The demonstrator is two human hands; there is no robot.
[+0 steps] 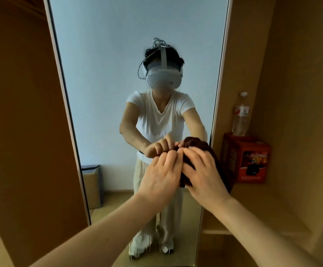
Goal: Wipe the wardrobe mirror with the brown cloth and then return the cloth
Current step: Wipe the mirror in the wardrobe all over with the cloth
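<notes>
The tall wardrobe mirror [103,54] fills the middle of the view and reflects a person in a white shirt. A bunched brown cloth [197,145] is held up in front of the mirror's lower right part. My right hand [203,174] spreads over the cloth and grips it. My left hand [162,174] is beside it, fingertips touching the cloth's left edge. Whether the cloth presses on the glass I cannot tell. Most of the cloth is hidden behind my hands.
To the right of the mirror is an open wooden shelf [272,209] with a red box [251,158] and a clear plastic bottle [241,114] on top of it. A wooden wardrobe panel [22,132] stands at the left.
</notes>
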